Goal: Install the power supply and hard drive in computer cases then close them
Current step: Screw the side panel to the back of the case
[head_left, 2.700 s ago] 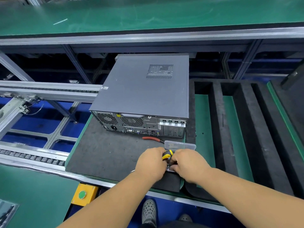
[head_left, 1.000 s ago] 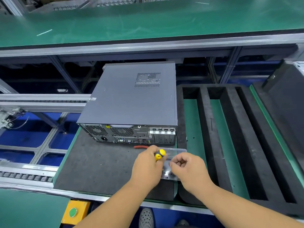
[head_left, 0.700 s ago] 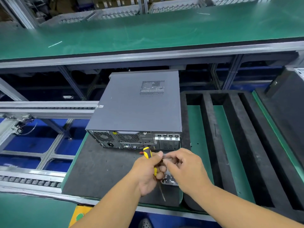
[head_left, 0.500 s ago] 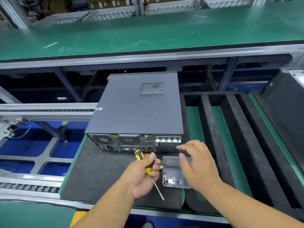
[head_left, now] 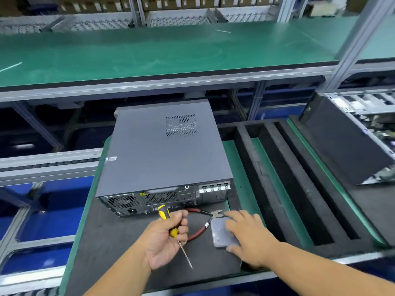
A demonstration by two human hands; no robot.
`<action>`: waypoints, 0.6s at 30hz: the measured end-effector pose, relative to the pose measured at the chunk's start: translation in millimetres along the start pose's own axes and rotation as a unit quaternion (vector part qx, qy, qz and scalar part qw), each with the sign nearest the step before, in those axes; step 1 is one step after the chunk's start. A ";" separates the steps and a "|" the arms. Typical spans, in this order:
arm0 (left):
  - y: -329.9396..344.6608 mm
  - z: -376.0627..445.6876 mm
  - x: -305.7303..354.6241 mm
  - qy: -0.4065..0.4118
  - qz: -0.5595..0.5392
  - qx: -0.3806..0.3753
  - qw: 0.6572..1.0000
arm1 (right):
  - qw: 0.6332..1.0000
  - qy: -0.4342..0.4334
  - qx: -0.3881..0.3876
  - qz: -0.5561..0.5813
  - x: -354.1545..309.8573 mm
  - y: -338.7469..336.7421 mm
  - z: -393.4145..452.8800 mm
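The case (head_left: 162,159) lies flat on a black foam mat (head_left: 111,238), in the middle of the surface, side panel on top & closed, rear ports facing the person. Just in front of its rear, red-handled cutters (head_left: 202,221) lie on the mat. Left hand (head_left: 164,238) is near the case's rear, fingers curled round a screwdriver (head_left: 171,225) w/ yellow-black handle; handle points up toward the case, tip points down toward the person. Right hand (head_left: 250,236) rests w/ straight fingers on a small clear box (head_left: 222,233), lid looks closed; the box is beside the cutters' head. To the right, black foam w/ long slots (head_left: 284,189) over green. Further right, a second case (head_left: 342,150), open, inside partly visible but blurred. Behind, a green bench (head_left: 171,50) & shelves w/ cartons (head_left: 171,3).
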State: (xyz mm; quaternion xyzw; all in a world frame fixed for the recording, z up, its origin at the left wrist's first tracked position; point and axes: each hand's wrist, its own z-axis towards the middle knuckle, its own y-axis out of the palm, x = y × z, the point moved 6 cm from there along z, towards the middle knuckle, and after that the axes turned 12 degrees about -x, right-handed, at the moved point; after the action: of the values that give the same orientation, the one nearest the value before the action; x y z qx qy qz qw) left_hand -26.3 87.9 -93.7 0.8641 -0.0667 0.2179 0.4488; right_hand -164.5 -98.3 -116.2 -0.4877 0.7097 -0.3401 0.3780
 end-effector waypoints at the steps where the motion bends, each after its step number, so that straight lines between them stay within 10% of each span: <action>1: 3.4 3.2 -1.2 -0.012 -0.005 -0.011 1.000 | 0.999 0.034 0.019 0.016 6.2 -5.3 -3.6; 9: 29.6 19.7 -22.7 -0.100 -0.004 -0.056 0.993 | 0.848 0.305 0.176 0.396 67.0 18.3 -50.5; 18: 47.7 34.4 -23.0 -0.096 0.084 -0.011 0.992 | 0.836 0.282 0.240 0.405 18.7 -12.4 -53.2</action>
State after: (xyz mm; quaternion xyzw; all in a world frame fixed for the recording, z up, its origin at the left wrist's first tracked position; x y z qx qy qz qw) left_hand -50.9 30.3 -85.4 0.8675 -0.1844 0.1698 0.4296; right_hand -209.8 -113.6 -83.7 0.0667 0.8158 -0.4391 0.3704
